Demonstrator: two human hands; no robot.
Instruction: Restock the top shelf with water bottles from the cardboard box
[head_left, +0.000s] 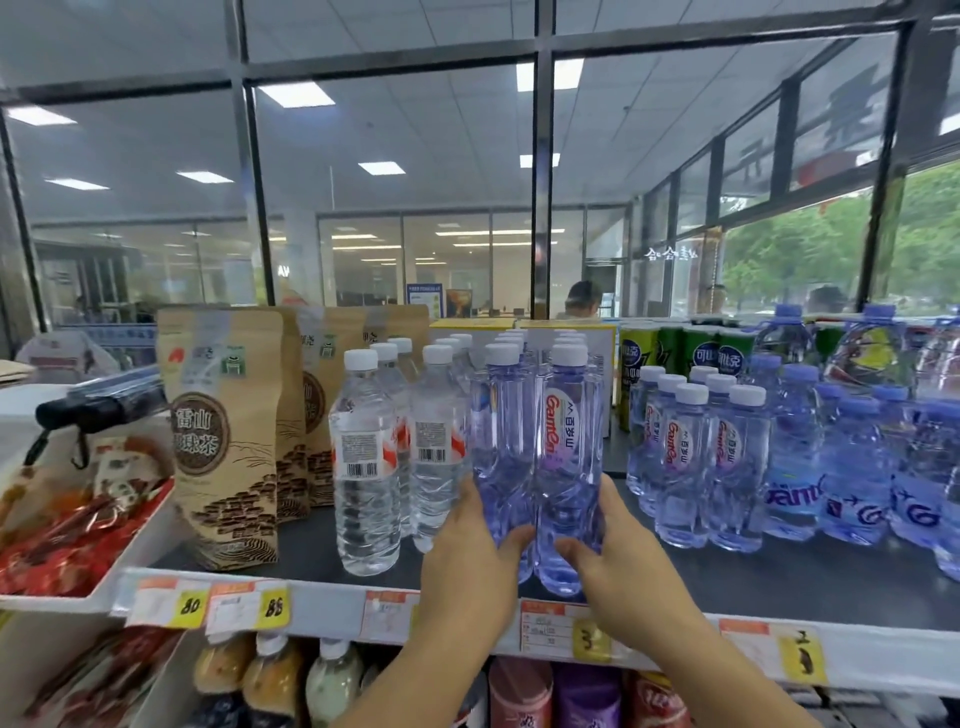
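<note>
At front edge of top shelf (779, 582), two tinted water bottles (540, 467) stood side by side, left one gripped by left hand (470, 558), right one by right hand (615, 569). Rows behind already stocked. Cardboard box not seen, remaining stock unknown.

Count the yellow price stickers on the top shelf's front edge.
4: two side by side at the left, one between the forearms, one at the right. The arms may hide more.
</note>
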